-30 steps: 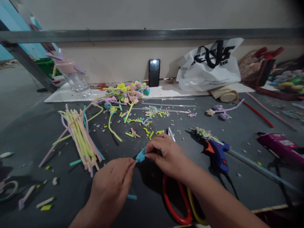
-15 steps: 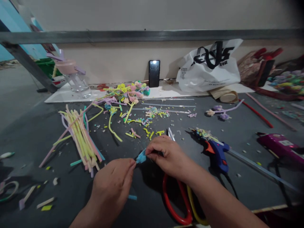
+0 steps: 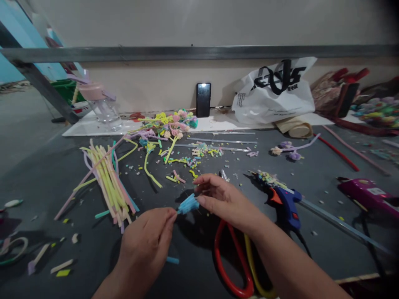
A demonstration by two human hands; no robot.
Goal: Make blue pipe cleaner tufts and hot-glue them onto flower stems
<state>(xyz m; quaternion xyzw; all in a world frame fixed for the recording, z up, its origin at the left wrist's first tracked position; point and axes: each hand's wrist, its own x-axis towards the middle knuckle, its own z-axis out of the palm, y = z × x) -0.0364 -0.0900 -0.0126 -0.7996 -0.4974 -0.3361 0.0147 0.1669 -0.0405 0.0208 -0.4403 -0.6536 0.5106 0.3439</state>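
A small bunch of light blue fuzzy strands [image 3: 188,203] is pinched at its lower left end by my left hand [image 3: 149,238]. Its strands spread toward my right hand [image 3: 222,201], whose thumb is at the bunch's right end with the fingers apart above it. Scissors with red and yellow handles [image 3: 220,257] lie beneath my right forearm, blades pointing away. Below my hands, a short blue piece [image 3: 172,260] rests on the dark table [image 3: 187,278].
Left of my hands lies a bundle of pastel stems [image 3: 109,182]. Fuzzy flowers [image 3: 174,122] and cut bits fill the back middle. A blue glue gun [image 3: 288,205] and a magenta tool [image 3: 368,191] lie right. A phone [image 3: 203,99] and white bag [image 3: 274,95] stand behind.
My right hand's fingers have opened from their pinch on the blue bunch, and more of its strands show. The view has shifted slightly. My left hand keeps its pinch.
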